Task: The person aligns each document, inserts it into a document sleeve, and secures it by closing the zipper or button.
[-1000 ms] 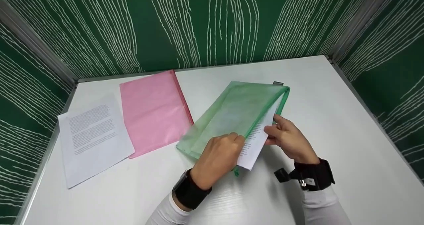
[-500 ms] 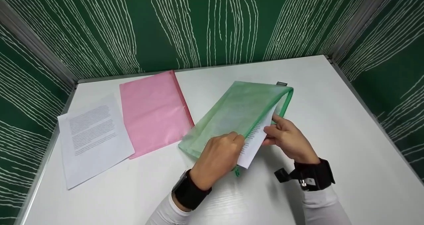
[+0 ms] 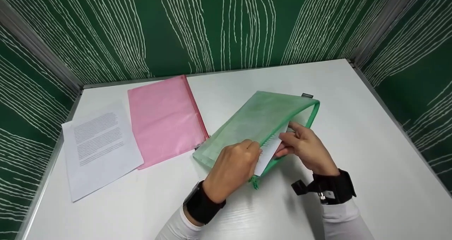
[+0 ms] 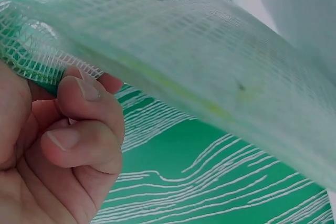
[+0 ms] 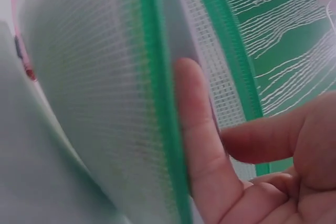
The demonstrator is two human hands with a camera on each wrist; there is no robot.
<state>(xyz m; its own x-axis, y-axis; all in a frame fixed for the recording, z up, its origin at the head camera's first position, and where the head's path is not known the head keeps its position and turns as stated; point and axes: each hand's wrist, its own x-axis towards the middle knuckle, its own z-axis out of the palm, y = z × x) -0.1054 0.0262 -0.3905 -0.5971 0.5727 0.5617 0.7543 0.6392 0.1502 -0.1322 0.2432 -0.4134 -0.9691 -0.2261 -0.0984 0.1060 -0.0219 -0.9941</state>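
Observation:
A green mesh zip pouch [image 3: 247,121] is held tilted above the table, its mouth gaping toward the right hand. Printed paper [image 3: 267,155] lies mostly inside, with one strip showing at the mouth. The left hand [image 3: 235,167] grips the pouch's near edge; in the left wrist view its curled fingers [image 4: 86,142] pinch the mesh [image 4: 37,40]. The right hand [image 3: 305,148] pinches the paper's edge between thumb and fingers at the opening. In the right wrist view, fingers [image 5: 199,135] reach between the two green zip edges [image 5: 163,108].
A pink zip pouch [image 3: 164,120] lies flat left of the green one. Printed white sheets [image 3: 102,155] lie at the far left, overlapping the pink pouch's edge. Green walls with white lines [image 3: 226,28] stand behind and beside the white table [image 3: 381,155].
The paper has slid deeper into the green pouch, so less of it shows. The pouch has shifted slightly right and its mouth gapes wider. The right hand has moved slightly left with the paper.

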